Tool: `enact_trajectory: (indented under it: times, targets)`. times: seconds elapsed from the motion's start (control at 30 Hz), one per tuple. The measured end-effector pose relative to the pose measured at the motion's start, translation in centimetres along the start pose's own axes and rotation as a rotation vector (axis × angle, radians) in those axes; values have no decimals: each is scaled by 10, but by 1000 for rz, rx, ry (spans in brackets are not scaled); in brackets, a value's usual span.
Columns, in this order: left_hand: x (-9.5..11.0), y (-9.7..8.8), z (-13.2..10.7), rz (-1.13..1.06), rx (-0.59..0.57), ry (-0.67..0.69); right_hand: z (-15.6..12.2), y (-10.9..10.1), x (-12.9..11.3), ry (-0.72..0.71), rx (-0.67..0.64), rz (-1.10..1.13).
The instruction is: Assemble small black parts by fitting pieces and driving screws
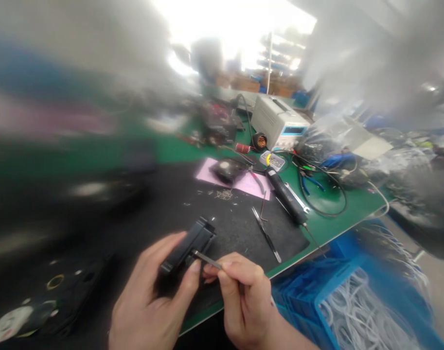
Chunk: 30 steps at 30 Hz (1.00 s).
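Note:
My left hand (152,296) is closed around a black box-shaped part (190,243), tilted up over the front of the black mat, thumb along its near side. My right hand (245,291) pinches a thin grey metal bar-like tool (209,259). Its tip meets the side of the black part, close to my left thumb; the exact kind of tool cannot be made out. Farther right on the mat lie a pair of tweezers (267,236) and an L-shaped hex key (263,208). Small screw-like pieces (224,194) are scattered beyond the part.
An electric screwdriver (285,194), a wrench (297,198) and blue-handled pliers (312,184) lie at the right. Behind them stands a bench power supply (280,121). A blue crate (305,301) of white tubing sits beside the table edge. A black housing (61,291) lies left.

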State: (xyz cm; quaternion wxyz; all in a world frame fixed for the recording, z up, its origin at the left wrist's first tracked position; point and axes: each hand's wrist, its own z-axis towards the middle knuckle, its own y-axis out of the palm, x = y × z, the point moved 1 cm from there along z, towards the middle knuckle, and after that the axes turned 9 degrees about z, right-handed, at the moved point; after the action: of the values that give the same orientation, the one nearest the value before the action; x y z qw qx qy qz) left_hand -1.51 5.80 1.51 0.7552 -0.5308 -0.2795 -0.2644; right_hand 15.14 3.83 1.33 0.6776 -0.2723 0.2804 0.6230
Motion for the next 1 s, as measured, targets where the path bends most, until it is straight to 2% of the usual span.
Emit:
enact_trajectory:
  times: [0.17, 0.4, 0.6, 0.73, 0.87, 1.0]
  targets:
    - [-2, -1, -1, 9, -11, -34, 0, 0, 0, 13, 3, 17]
    - [-3, -1, 0, -10, -17, -10, -6, 1, 7, -1, 33, -28]
    - [-1, 0, 1, -24, 22, 9, 1, -1, -7, 50, 39, -138]
    - [3, 0, -1, -40, 29, 43, 3, -14, -18, 77, -4, -243]
    - [8, 1, -1, 5, 30, 83, 0, -33, -19, 121, -61, -358]
    - [9, 1, 1, 16, 66, -58, 4, -60, -16, 150, -37, -447]
